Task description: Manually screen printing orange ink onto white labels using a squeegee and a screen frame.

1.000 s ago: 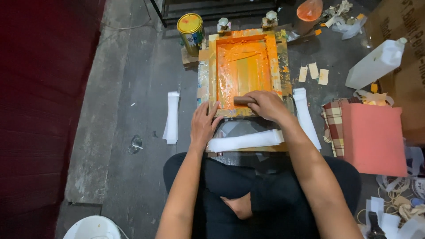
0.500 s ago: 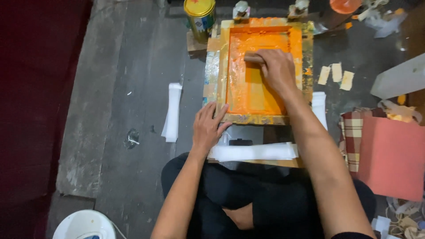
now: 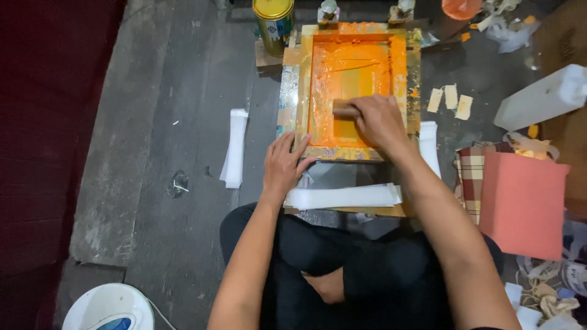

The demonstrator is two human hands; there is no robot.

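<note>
On a grey concrete floor (image 3: pixel 183 122), the left hand (image 3: pixel 284 165), fingers spread, steadies the orange-inked screen frame's (image 3: pixel 358 153) near edge while the right hand (image 3: pixel 379 119), fingers curled, grips a wooden squeegee (image 3: pixel 343 109).

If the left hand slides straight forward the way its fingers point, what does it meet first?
The left hand points up and slightly right, fingertips already at the near edge of the frame. Going on, it would probably cross onto the orange screen; height is unclear.

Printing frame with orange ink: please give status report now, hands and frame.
Right hand grips wooden squeegee mid-screen. Left hand presses printing frame at near-left corner. White strip stack lies just below frame, nothing blocking.
</note>
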